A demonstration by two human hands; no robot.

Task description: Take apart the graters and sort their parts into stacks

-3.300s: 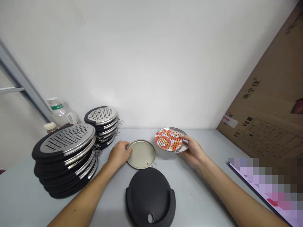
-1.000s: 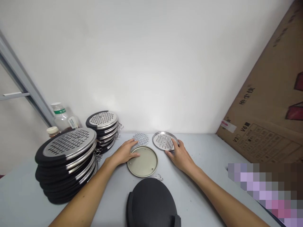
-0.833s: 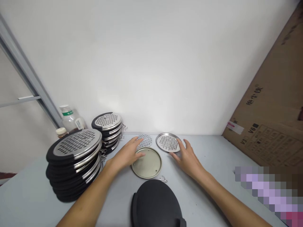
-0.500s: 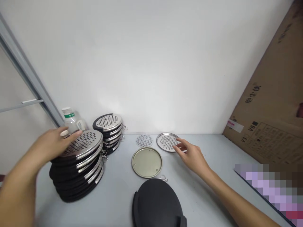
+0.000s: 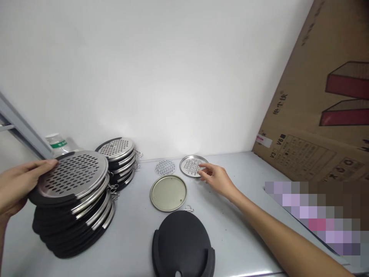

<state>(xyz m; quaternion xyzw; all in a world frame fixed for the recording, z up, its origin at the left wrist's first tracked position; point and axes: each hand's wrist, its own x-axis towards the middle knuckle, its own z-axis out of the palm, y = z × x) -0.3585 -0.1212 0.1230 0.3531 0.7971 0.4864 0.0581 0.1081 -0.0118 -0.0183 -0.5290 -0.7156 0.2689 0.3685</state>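
Observation:
At the left, my left hand (image 5: 27, 181) grips the near left edge of the top round case in a stack, thumb over its rim and fingers underneath. That case (image 5: 76, 173) has a slotted silver metal lid and a black edge; wire clasps stick out from the stack's right side. My right hand (image 5: 215, 177) hovers at the right edge of a silver slotted lid (image 5: 190, 167), thumb and fingers apart; whether a fingertip touches it I cannot tell. Beside that lies a thin perforated disc (image 5: 165, 167). Nearer stands a shallow gold-coloured round tray (image 5: 168, 193).
A black round case (image 5: 183, 246) with a wire clasp lies at the front middle. Behind the left stack stand a second stack of cases (image 5: 117, 157) and a clear bottle (image 5: 57, 144). A cardboard box (image 5: 311, 127) leans along the right, and a white wall (image 5: 173, 77) closes the back.
My left hand has moved from above the stack to its left edge and closed on the top case. My right hand stays by the slotted lid. The view has shifted right.

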